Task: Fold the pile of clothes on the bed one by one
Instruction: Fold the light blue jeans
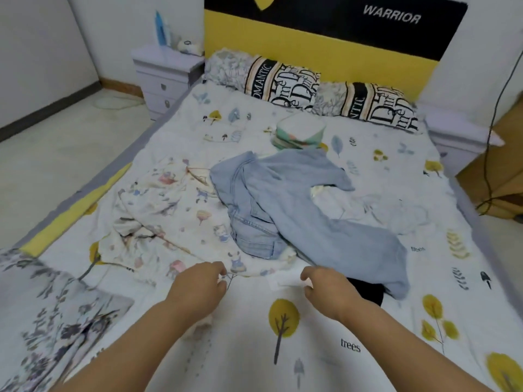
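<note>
Both of the person's arms reach out over the foot end of the bed (311,363). The left hand (198,287) has its fingers curled, pinching the near edge of a white cartoon-print garment (169,210) between thumb and fingertips. The right hand (328,290) is curled too, thumb and fingers closed on a small white piece of cloth (285,282) that lies flat on the sheet between the two hands.

The pile of clothes sits in the middle of the bed. The cartoon-print garment is crumpled toward the bed's left edge. Pale blue jeans (283,199) lie sprawled over its right part, one leg running toward the foot of the bed and ending just beside the right hand. A dark garment (368,292) shows from under that leg's hem, touching the right wrist. Another white item (319,190) peeks out under the jeans nearer the right edge.

Toward the head of the bed, beyond the jeans, stands a small stack of folded clothes (300,134). Two lettered pillows (283,80) rest against the yellow and black headboard (325,46). A white nightstand (167,69) stands off the bed's head-left corner.
</note>
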Action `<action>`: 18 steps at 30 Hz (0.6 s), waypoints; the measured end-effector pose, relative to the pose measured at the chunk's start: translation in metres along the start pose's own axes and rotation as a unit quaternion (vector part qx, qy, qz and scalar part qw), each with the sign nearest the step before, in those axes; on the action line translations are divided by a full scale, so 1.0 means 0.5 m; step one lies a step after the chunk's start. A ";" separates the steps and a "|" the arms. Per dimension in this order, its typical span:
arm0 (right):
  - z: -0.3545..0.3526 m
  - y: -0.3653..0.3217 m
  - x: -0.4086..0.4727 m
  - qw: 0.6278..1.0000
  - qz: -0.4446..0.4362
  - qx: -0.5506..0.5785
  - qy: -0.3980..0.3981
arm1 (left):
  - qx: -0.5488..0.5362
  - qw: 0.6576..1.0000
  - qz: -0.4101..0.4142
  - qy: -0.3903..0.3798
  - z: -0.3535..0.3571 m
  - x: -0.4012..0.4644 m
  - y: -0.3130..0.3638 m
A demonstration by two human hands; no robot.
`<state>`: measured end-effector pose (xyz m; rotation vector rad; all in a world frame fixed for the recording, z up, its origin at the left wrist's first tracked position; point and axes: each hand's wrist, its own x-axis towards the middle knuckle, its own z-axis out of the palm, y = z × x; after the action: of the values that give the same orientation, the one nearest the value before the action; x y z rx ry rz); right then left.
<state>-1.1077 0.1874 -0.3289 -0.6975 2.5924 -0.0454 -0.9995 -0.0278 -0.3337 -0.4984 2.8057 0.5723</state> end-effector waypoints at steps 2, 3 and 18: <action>0.005 0.034 0.034 1.000 -0.002 -0.007 0.011 | 0.015 1.000 0.001 0.000 0.022 0.044 0.024; 0.007 0.042 0.049 1.000 0.000 -0.010 0.016 | 0.022 1.000 -0.001 0.000 0.030 0.060 0.028; 0.126 0.037 0.310 0.989 -0.032 -0.072 0.124 | 0.189 0.979 0.010 0.080 0.132 0.386 0.033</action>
<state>-1.2082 0.1339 -0.4525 -0.8768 2.8315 0.0391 -1.1716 -0.0401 -0.4435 -0.4543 2.9711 -0.0074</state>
